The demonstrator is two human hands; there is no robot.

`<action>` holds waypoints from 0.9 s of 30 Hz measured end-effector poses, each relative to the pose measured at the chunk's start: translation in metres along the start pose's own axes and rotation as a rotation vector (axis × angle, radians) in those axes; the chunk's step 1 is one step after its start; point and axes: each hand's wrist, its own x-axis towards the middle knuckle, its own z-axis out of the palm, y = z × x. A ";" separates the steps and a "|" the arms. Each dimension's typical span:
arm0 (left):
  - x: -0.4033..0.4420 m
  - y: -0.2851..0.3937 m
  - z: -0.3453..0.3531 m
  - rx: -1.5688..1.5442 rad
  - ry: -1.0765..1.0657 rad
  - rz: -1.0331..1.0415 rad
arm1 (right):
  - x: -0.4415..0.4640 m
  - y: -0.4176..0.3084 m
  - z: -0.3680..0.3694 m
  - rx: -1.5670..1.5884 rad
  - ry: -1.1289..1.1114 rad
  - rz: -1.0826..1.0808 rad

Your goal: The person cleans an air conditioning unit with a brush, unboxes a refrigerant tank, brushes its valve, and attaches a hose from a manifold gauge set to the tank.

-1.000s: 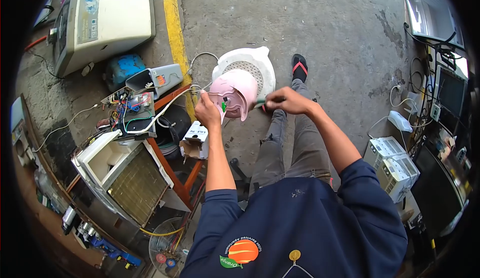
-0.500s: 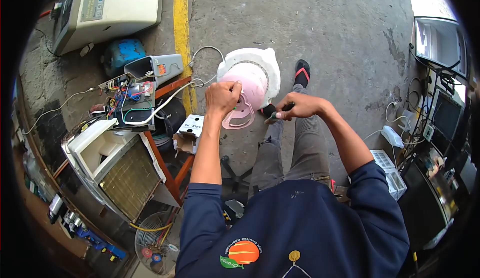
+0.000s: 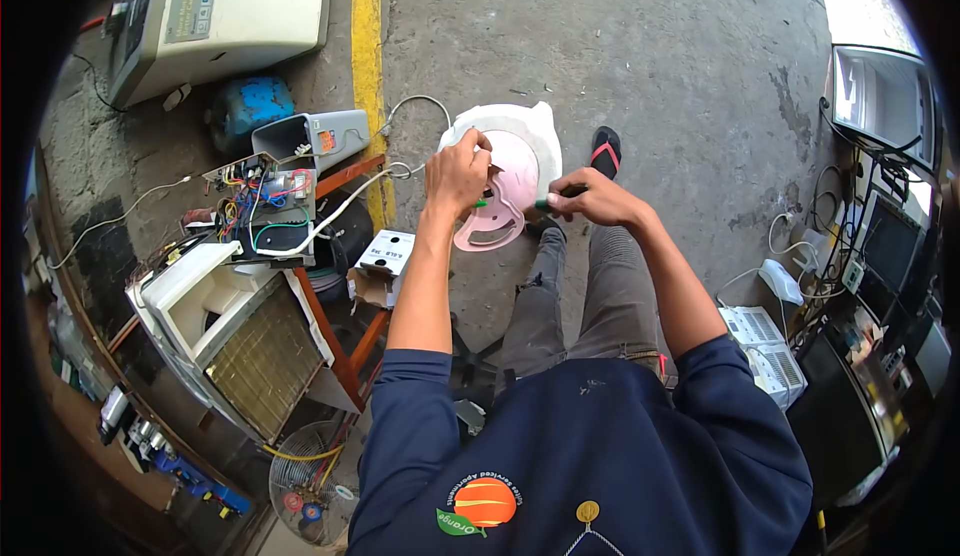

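Note:
A pink gas cylinder [image 3: 515, 163] with a slotted collar handle [image 3: 490, 233] stands on or against a round white base [image 3: 547, 146] on the concrete floor. My left hand [image 3: 457, 171] is closed at the cylinder's top, apparently on the collar; its fingers partly hide the grip. A small green part [image 3: 481, 203] shows beside that hand. My right hand [image 3: 600, 199] is closed around a short dark-and-green tool [image 3: 545, 205], just right of the collar. Its exact kind is unclear.
Left of the cylinder are an open cardboard box [image 3: 382, 261], exposed wiring [image 3: 270, 191] and a dusty finned unit [image 3: 262, 351]. A large white appliance [image 3: 240, 11] lies beyond. To the right are a vented white unit [image 3: 765, 351] and dark screens [image 3: 890, 241]. My sandalled foot [image 3: 606, 148] is near.
My left hand and the pink collar have shifted slightly right and up. My right hand has risen and moved right, and the tool's green end now shows near the collar.

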 end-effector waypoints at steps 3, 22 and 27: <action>0.000 -0.003 0.004 -0.016 -0.016 -0.008 | 0.028 0.004 0.008 0.202 0.393 -0.172; -0.001 0.006 0.003 0.029 -0.051 -0.055 | -0.020 -0.003 -0.035 -0.037 -0.015 -0.133; 0.000 0.003 0.006 0.061 -0.030 -0.029 | 0.028 0.018 -0.043 0.159 0.368 -0.220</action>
